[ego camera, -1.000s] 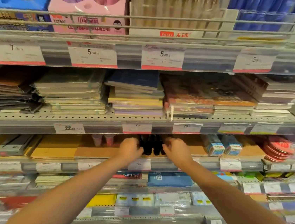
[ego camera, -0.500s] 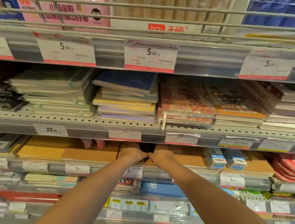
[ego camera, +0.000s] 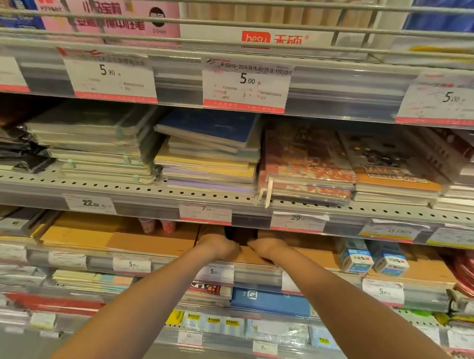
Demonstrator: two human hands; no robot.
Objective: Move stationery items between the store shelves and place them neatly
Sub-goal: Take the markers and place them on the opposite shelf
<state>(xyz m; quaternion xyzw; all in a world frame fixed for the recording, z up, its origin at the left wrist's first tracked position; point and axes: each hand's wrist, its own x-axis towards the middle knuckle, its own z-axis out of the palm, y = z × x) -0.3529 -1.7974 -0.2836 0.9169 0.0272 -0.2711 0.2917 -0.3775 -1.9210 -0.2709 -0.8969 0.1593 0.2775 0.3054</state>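
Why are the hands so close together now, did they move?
Yes. The left hand and right hand came together and pushed deeper under the 7.00 price tag, hiding most of the black items.

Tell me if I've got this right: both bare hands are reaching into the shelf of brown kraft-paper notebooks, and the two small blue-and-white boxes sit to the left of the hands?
Not quite. The head view shows the two small blue-and-white boxes to the right of the hands, not the left. The rest holds: the left hand and right hand reach into the shelf of brown kraft-paper notebooks.

Your one head camera faces the shelves point(ego camera: 227, 199) straight on from close, tilted slightly down, forearms reaching in from below.
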